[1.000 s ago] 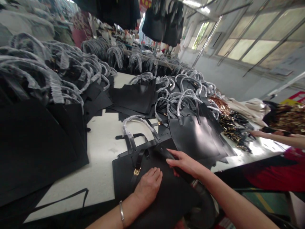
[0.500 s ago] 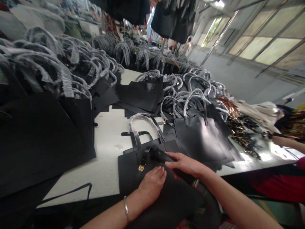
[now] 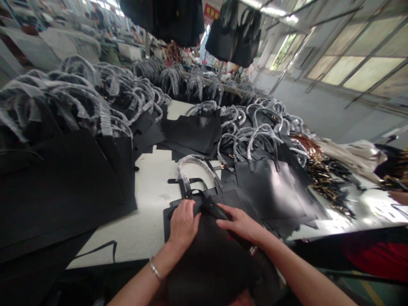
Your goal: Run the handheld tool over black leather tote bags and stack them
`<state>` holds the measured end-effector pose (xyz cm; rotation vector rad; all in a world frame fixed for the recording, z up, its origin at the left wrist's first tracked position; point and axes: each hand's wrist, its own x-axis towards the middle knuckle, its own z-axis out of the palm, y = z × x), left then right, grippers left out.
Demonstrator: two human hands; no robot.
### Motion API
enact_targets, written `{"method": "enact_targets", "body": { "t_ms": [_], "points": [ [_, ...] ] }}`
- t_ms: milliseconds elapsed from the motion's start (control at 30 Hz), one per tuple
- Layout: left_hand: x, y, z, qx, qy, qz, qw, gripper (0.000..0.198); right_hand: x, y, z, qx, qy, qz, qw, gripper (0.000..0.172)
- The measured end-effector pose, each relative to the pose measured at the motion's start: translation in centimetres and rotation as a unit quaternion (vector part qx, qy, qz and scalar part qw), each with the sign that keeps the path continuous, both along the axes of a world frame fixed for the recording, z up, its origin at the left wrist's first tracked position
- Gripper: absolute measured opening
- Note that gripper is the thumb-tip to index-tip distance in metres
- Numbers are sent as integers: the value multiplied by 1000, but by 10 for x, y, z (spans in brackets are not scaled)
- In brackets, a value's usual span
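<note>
A black leather tote bag (image 3: pixel 210 263) lies on the table under both my hands, its near part bulging towards me. My left hand (image 3: pixel 183 225) presses on the bag's top edge, over a strap, and hides the gold buckle. My right hand (image 3: pixel 242 225) has its fingers around a thick black leather handle (image 3: pixel 216 210) that runs across the bag. A handle wrapped in clear plastic (image 3: pixel 194 165) lies on the table just beyond the bag. A silver bangle (image 3: pixel 155 270) circles my left wrist.
The white table (image 3: pixel 149 208) holds several piles of black bags with plastic-wrapped handles, and a stack of leather panels (image 3: pixel 191 134). Gold hardware (image 3: pixel 325 182) and cream cloth (image 3: pixel 350 155) lie to the right, near a co-worker's hand (image 3: pixel 398 197). Black bags (image 3: pixel 232 38) hang overhead.
My left hand has slid up the bag to its top edge and now covers the gold buckle. My right hand stays on the handle, and the view has shifted slightly.
</note>
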<state>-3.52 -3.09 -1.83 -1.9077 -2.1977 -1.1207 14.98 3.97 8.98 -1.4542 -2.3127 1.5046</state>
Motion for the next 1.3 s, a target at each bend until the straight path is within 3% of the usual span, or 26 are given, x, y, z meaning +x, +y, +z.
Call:
{"method": "enact_targets", "body": {
  "t_ms": [67,200,300,400,500,600,700,867,933,1033,1167,1300],
  "points": [
    [-17,13,2,-22,27,58,998,33,1,-3,-1,-4,5,-2,1000,69],
    [-43,38,-1,-55,24,80,995,29,-2,-8,-5,-8,6,0,1000,72],
    [-59,49,3,-99,38,47,993,21,0,-12,-8,-9,19,0,1000,69],
    [-72,52,20,-98,60,7,993,15,5,-15,-12,-3,19,-8,1000,71],
    [-82,50,41,-125,-63,-50,989,20,10,-17,-10,-7,33,-24,999,72],
    [-82,45,52,-217,-215,-117,945,33,16,-19,-1,-12,62,-37,997,73],
    [-70,36,50,-267,-344,-168,885,41,22,-20,11,-22,90,-50,994,75],
    [-33,17,33,-181,-628,-198,731,45,29,-25,18,-92,140,-59,984,75],
    [-19,12,28,-160,-681,-188,690,47,30,-25,18,-133,164,-53,976,74],
    [-4,8,23,-143,-718,-176,658,50,30,-23,19,-186,193,-45,962,72],
    [7,8,17,-107,-729,-174,654,53,31,-19,22,-195,208,-56,957,72],
    [13,5,17,-114,-768,-161,610,38,33,-21,23,-214,202,-57,954,72]
  ]
}}
